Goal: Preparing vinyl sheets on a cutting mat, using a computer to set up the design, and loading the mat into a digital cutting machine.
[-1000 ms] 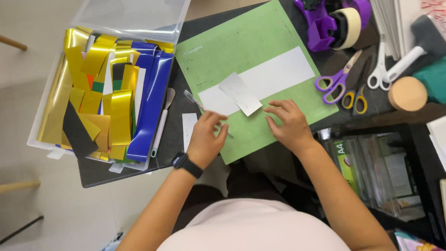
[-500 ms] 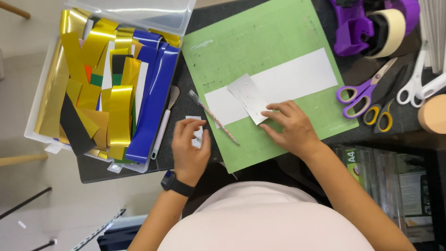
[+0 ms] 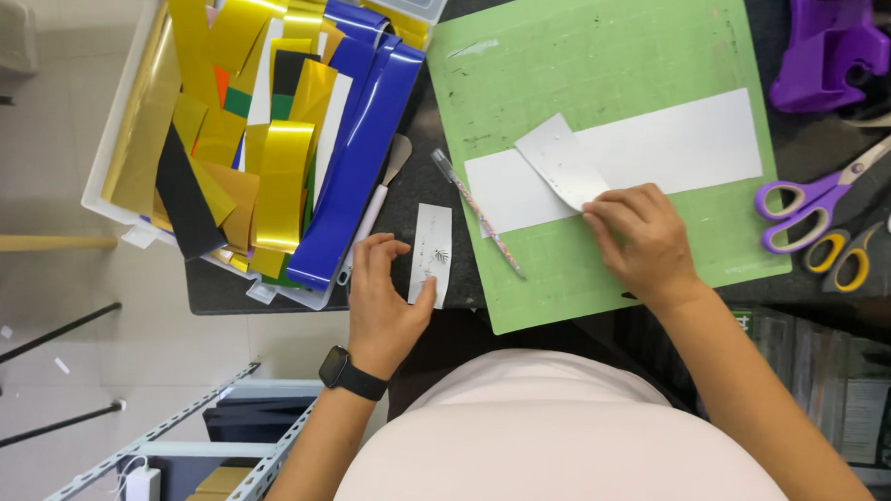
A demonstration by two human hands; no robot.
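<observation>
Head view looks straight down on a dark desk (image 3: 418, 194). Largest on it is a clear plastic bin (image 3: 103, 180) at the left, crammed with strips of glossy gold, blue, black and green sheet (image 3: 283, 178). Next comes a green cutting mat (image 3: 594, 57), lying slightly tilted to the right of the bin, with a long white paper strip (image 3: 670, 150) across its middle. A smaller white backing piece (image 3: 559, 165) curls up off the strip's left part. Purple-handled scissors (image 3: 803, 201) and yellow-handled scissors (image 3: 841, 263) lie just off the mat's right edge, below a purple tool (image 3: 825, 47) at the top right.

Right hand (image 3: 641, 239) rests on the mat, its fingertips pressed together on the lower corner of the curled backing piece, pinching it against the strip. Left hand (image 3: 383, 303) sits at the desk's near edge, fingers loosely curled, thumb touching the lower edge of a small white slip (image 3: 431, 252) with a dark mark on it; the slip lies flat on the desk between bin and mat. A thin pen-like tool (image 3: 477, 212) lies diagonally across the mat's left edge, just right of the slip. A black wristband (image 3: 352, 374) circles the left wrist.
</observation>
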